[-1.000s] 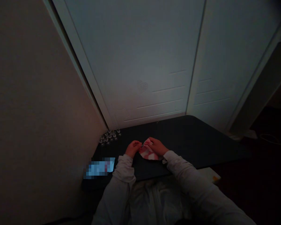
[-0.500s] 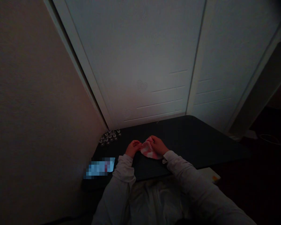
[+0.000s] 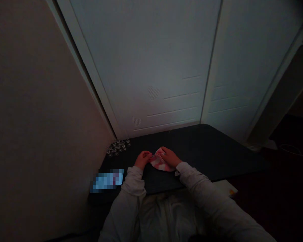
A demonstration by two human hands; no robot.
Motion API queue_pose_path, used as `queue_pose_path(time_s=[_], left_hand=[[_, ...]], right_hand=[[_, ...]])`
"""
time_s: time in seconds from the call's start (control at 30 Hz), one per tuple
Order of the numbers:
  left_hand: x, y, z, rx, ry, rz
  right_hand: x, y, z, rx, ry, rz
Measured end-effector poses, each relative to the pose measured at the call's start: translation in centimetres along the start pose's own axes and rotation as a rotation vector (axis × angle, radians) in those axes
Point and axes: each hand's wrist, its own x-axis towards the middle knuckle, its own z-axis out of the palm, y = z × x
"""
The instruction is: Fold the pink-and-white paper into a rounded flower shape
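Observation:
A pink-and-white cloth [image 3: 161,164] is bunched in my right hand [image 3: 169,157], whose fingers are closed round its upper part. The cloth's lower part hangs out over the dark table. Facing it, my left hand [image 3: 143,159] is closed in a pinch at the cloth's left edge. A small glint shows between the two hands, too dim and small to name. Toward the table's far left corner stand several small clear glass pieces [image 3: 118,147] that look like tiny stemmed cups.
The black table [image 3: 197,148] stands against a white panelled door [image 3: 151,60]. A lit, blurred-out screen [image 3: 107,180] lies near its left edge. Below the front edge, beside my right sleeve, is a pale box [image 3: 224,188]. A wall [image 3: 53,134] rises on the left.
My right fingers have shifted slightly on the cloth, and its folds lie differently. A narrow gap with a glint now shows between my hands. My left hand has barely moved.

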Motion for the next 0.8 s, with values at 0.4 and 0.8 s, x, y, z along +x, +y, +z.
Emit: queue_pose_path(time_s=[0.4,0.8], left_hand=[[-0.25,0.28,0.02,0.036,-0.028,-0.005],[-0.39,0.51,0.2,0.033,-0.041,-0.017]], right_hand=[[-0.14,-0.31,0.24,-0.193,-0.067,-0.077],[-0.1,0.13,0.23,-0.086,-0.05,-0.054]])
